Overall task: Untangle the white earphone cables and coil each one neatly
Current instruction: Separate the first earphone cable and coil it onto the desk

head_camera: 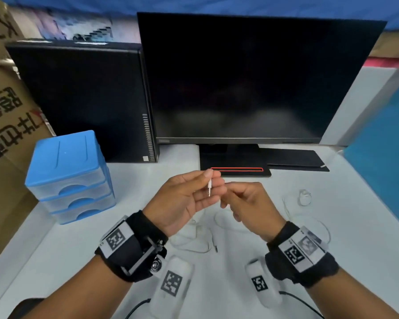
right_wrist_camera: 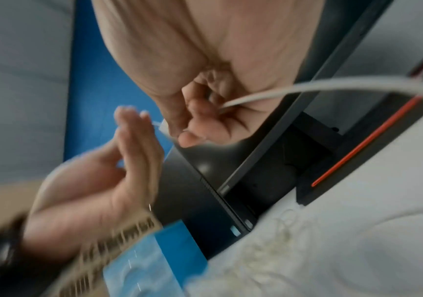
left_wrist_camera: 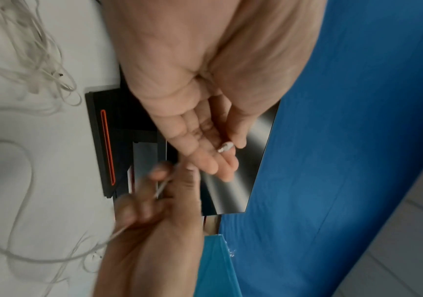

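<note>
Tabletop, white, carries everything: a dark monitor along the far edge with a black computer tower to its left, then a blue drawer unit towards the left edge. Earphone cables lie in loose white loops on the tabletop near the front edge, under and beside both raised wrists, with more strands trailing towards the right edge. Left hand is held up, palm turned inward, its thumb and forefinger pinching the jack plug of one cable. Right hand, just beside it, has its fingers curled around the same cable a little below the plug. Judging from this, one end is found and coiling is about to begin; next the right hand should draw the cable free of the tangle and wind it round the left fingers.
</note>
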The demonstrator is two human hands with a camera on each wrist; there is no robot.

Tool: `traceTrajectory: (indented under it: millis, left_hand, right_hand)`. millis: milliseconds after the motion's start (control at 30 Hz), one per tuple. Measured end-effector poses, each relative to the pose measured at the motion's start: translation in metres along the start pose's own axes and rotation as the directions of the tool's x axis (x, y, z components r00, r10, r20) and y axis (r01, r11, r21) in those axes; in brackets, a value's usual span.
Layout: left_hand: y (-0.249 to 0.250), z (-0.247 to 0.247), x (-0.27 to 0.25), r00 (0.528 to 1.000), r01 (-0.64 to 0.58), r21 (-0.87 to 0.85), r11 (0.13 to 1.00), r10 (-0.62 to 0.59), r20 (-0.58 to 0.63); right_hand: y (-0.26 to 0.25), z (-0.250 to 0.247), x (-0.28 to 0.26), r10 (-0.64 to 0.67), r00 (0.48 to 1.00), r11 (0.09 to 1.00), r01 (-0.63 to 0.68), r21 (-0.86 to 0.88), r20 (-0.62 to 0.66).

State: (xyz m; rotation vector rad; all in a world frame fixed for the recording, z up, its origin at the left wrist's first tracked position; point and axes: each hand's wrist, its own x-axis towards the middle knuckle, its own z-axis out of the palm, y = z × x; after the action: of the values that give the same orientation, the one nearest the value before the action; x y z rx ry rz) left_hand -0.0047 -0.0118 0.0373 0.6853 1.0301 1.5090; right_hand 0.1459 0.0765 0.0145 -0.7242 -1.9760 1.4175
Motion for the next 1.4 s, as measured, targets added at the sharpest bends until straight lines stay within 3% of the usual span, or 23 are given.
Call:
traceTrajectory:
  millis: [100,200,300,367,433,567,733,800,900,1067,1200,1300,1400]
  left_hand:
    - [0.001,-0.003,0.005,0.995,-0.070,-0.037,0.997,0.067,-0.072]
    - [-0.006,-0.010,0.009,0.968,-0.165,0.194,0.967,0.197,-0.158]
    - [-0.015,-0.013,0.011,0.934,-0.218,0.397,0.892,0.309,-0.181]
    - [-0.020,-0.012,0.011,0.936,-0.240,0.498,0.833,0.334,-0.109]
    - [-0.023,-0.007,0.007,0.956,-0.251,0.551,0.796,0.294,0.011]
    - [-0.021,0.007,-0.005,0.974,-0.217,0.478,0.851,0.160,0.159]
    - [-0.011,0.006,-0.010,0.987,-0.121,0.226,0.967,0.093,0.129]
    - [-0.008,0.003,-0.010,0.992,-0.099,0.136,0.986,0.087,0.096]
    - [-0.002,-0.002,-0.008,0.991,-0.128,0.063,0.990,0.126,0.034]
    - [0.003,-0.013,-0.003,0.964,-0.227,0.142,0.964,0.242,-0.105]
    - [-0.007,-0.006,-0.008,0.934,-0.296,0.265,0.917,0.336,-0.118]
    - [-0.006,0.004,-0.013,0.940,-0.313,0.151,0.938,0.329,-0.094]
    - [0.002,0.004,-0.015,0.939,-0.323,0.077,0.943,0.329,-0.096]
  right_hand:
    - [0.003,0.013,-0.011,-0.074,0.984,0.971,0.108,-0.213,0.164]
    - [-0.011,0.013,-0.017,-0.084,0.943,0.917,0.200,-0.346,0.323]
    - [-0.035,0.002,-0.023,-0.062,0.910,0.905,0.225,-0.362,0.410]
    - [-0.046,-0.007,-0.025,-0.116,0.927,0.921,0.235,-0.312,0.356]
    - [-0.047,-0.018,-0.019,-0.227,0.955,0.924,0.273,-0.266,0.193]
    - [-0.025,-0.035,-0.002,-0.291,0.950,0.943,0.265,-0.201,-0.110]
    - [0.004,-0.029,0.006,-0.230,0.965,0.961,0.204,-0.188,-0.128]
    - [0.012,-0.024,0.006,-0.210,0.975,0.951,0.187,-0.248,-0.068]
    - [0.021,-0.013,0.000,-0.108,0.987,0.919,0.146,-0.366,0.122]
    - [-0.009,0.007,-0.023,-0.043,0.884,0.819,0.298,-0.490,0.466]
    - [-0.048,0.002,-0.037,-0.061,0.831,0.799,0.373,-0.472,0.553]
    - [-0.048,0.005,-0.042,-0.013,0.806,0.710,0.424,-0.562,0.592]
    - [-0.037,0.007,-0.042,0.030,0.819,0.633,0.429,-0.645,0.574]
